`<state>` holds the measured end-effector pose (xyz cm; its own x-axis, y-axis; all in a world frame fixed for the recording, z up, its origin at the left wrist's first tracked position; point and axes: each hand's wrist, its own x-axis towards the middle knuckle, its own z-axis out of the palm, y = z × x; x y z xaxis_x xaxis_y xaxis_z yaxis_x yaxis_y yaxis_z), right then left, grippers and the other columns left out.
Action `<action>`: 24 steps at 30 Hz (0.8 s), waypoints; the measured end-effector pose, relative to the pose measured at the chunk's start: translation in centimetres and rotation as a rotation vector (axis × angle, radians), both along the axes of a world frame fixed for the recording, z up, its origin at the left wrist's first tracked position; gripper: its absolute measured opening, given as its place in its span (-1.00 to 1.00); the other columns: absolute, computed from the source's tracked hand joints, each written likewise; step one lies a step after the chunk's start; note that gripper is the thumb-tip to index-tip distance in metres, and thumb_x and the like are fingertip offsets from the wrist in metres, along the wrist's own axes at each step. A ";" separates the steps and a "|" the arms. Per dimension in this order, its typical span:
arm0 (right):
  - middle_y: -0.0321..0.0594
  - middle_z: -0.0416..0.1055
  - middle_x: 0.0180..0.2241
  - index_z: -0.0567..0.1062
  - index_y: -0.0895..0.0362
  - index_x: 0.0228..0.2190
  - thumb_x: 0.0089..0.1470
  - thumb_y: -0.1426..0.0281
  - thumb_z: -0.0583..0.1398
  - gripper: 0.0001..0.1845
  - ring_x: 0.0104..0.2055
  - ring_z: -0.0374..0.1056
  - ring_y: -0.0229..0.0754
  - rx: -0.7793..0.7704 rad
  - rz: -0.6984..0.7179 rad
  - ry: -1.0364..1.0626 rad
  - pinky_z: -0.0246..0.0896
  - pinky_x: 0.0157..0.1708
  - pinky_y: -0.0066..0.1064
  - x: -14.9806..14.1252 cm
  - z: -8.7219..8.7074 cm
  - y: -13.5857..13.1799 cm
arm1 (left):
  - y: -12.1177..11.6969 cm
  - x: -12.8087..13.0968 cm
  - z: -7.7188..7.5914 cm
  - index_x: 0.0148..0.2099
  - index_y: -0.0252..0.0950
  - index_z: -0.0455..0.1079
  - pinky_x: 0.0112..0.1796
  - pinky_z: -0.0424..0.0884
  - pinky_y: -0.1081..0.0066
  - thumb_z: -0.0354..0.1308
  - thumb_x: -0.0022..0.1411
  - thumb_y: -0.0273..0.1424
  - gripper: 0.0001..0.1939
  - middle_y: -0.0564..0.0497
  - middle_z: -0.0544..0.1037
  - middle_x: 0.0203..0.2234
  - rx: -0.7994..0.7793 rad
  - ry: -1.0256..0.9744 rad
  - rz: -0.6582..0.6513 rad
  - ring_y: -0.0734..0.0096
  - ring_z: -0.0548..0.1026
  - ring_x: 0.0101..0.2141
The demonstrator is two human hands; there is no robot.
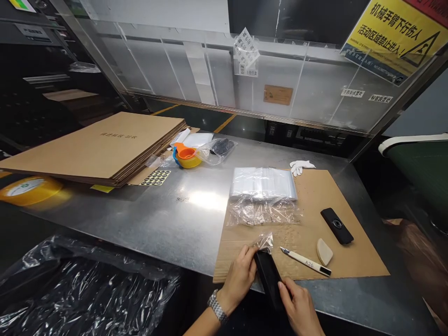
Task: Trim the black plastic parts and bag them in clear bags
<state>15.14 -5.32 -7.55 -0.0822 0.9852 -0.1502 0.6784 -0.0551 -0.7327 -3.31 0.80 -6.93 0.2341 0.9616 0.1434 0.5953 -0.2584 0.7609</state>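
Observation:
My left hand (241, 273) is closed on the upper end of a long black rectangular case (268, 277), where a crumpled transparent plastic bag (265, 240) sticks out. Whether the bag wraps the whole case I cannot tell. Lower down, my right hand (299, 303) grips the case's right side, thumb and fingers against it. The case is tilted over the table's front edge. Just right of it lies a craft knife (306, 261) with a pale handle marked A26. Beside the knife are a beige wedge-shaped pad (325, 252) and another black case (336, 226) with a round ring.
A cardboard sheet (345, 198) carries a stack of transparent bags (262, 183); a white glove (301, 166) lies at its far edge. Flattened cartons (105, 144), yellow tape (30, 190) and an orange tape dispenser (185, 151) are left. A black-plastic-lined bin (87, 289) stands below.

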 end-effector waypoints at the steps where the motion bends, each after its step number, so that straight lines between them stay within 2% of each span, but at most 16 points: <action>1: -0.19 0.42 -0.57 0.41 0.10 -0.46 0.20 0.11 -0.13 -0.52 -0.52 0.36 -0.13 0.025 0.001 -0.046 0.10 -0.53 -0.43 -0.1 0.0 -0.1 | -0.2 0.2 0.0 -0.02 -0.24 0.29 -0.28 0.44 0.34 -0.17 0.22 -0.59 -0.65 -0.04 0.38 -0.30 0.015 0.012 0.027 0.38 0.43 -0.31; 6: -0.16 0.46 -0.56 0.41 0.07 -0.43 0.21 0.22 -0.12 -0.60 -0.51 0.43 -0.05 0.108 0.017 -0.215 0.07 -0.57 -0.41 -0.4 0.2 -0.1 | -1.0 0.7 -0.2 -0.06 -0.29 0.30 -0.30 0.43 0.25 -0.16 0.27 -0.53 -0.72 -0.07 0.35 -0.35 0.110 0.083 0.084 0.29 0.40 -0.32; 11: -0.15 0.47 -0.49 0.40 0.07 -0.45 0.21 0.25 -0.16 -0.58 -0.42 0.45 -0.03 0.166 0.087 -0.247 0.17 -0.48 -0.37 -1.1 0.5 0.4 | -2.2 1.4 -0.1 -0.15 -0.26 0.35 -0.36 0.42 0.34 -0.11 0.24 -0.56 -0.75 -0.03 0.38 -0.41 0.216 0.117 -0.047 0.32 0.40 -0.36; 14: -0.15 0.49 -0.48 0.39 0.10 -0.31 0.22 0.26 -0.18 -0.60 -0.42 0.46 -0.04 0.167 0.067 -0.239 0.21 -0.49 -0.37 -1.3 0.5 1.1 | -2.5 1.6 0.4 -0.15 -0.27 0.34 -0.37 0.42 0.37 -0.09 0.23 -0.57 -0.76 -0.04 0.40 -0.41 0.273 0.129 -0.113 0.34 0.40 -0.37; 17: -0.16 0.52 -0.44 0.28 0.16 -0.10 0.23 0.30 -0.18 -0.63 -0.45 0.47 -0.10 0.158 0.014 -0.220 0.23 -0.52 -0.42 -1.6 0.8 1.8 | -2.7 1.5 1.5 -0.13 -0.29 0.32 -0.40 0.42 0.38 -0.12 0.24 -0.58 -0.75 -0.05 0.39 -0.43 0.308 0.147 -0.099 0.35 0.41 -0.40; 20: -0.10 0.52 -0.45 0.19 0.24 0.04 0.21 0.36 -0.17 -0.57 -0.46 0.47 -0.06 0.138 -0.006 -0.298 0.21 -0.53 -0.40 -2.1 2.0 2.5 | -3.0 1.6 2.8 -0.13 -0.31 0.32 -0.43 0.41 0.40 -0.13 0.23 -0.59 -0.74 -0.06 0.40 -0.45 0.348 0.133 -0.164 0.37 0.41 -0.43; 22: -0.12 0.49 -0.55 0.31 0.19 -0.05 0.19 0.36 -0.16 -0.60 -0.51 0.45 -0.04 0.104 0.025 -0.376 0.12 -0.56 -0.41 -2.3 3.5 3.0 | -3.1 1.7 3.8 -0.19 -0.30 0.34 -0.44 0.40 0.41 -0.13 0.22 -0.58 -0.76 -0.06 0.40 -0.46 0.378 0.126 -0.233 0.36 0.41 -0.44; 24: -0.16 0.45 -0.60 0.43 0.10 -0.28 0.18 0.34 -0.12 -0.65 -0.53 0.42 -0.07 0.089 0.069 -0.395 0.03 -0.58 -0.44 -2.3 5.4 3.7 | -2.7 1.6 4.9 -0.23 -0.29 0.34 -0.44 0.39 0.41 -0.12 0.22 -0.57 -0.77 -0.05 0.41 -0.46 0.351 0.128 -0.204 0.35 0.42 -0.43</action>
